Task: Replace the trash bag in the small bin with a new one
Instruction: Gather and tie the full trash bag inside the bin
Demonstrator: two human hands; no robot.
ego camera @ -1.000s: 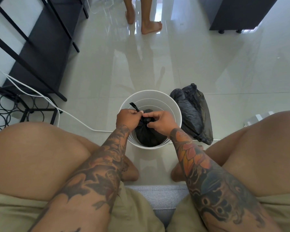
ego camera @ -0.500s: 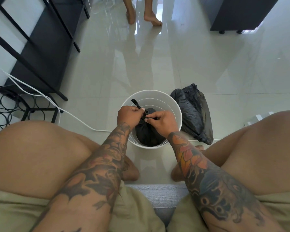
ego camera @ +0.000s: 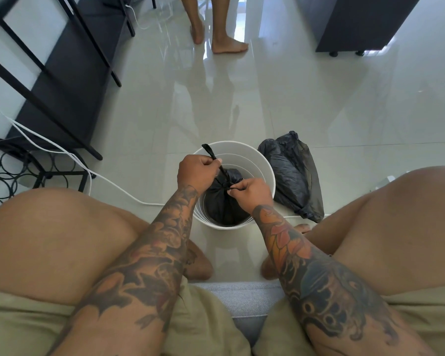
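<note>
**Black liner being knotted inside the bin: tearing and tipping are the open risks**

Black plastic makes up the full trash bag (ego camera: pixel 222 204), which sits inside the small white bin (ego camera: pixel 266 167) on the glossy tiled floor (ego camera: pixel 280 98), between the seated person's knees. The bag's neck is gathered into a knot just above its bulk. The left hand (ego camera: pixel 197 173) is fisted round one twisted tail (ego camera: pixel 211 152), which sticks out past the knuckles over the far-left rim. The right hand (ego camera: pixel 251 192) pinches the other end right at the knot. The two hands are close together but not touching, each clamped on plastic.

A second dark bag (ego camera: pixel 293 173), crumpled and flat, lies on the floor just beside the bin on its right; it is probably the replacement. A white cable (ego camera: pixel 108 179) runs across the floor to the left of the bin and passes close to its base. Another person's bare feet (ego camera: pixel 220 37) stand well apart, at the far end of the floor.

Judgement: the old bag is tied or nearly so and has not been lifted out; the new one is untouched.

Risks noted:
- Thin film stretched into a tail may tear if pulled harder, reopening the neck.
- A knot left loose could slip when the bag's weight hangs from it.
- The light bin may rise with the bag or tip on the slick tiles, since no hand steadies it.
- The cable could snag whatever is dragged leftward.
</note>
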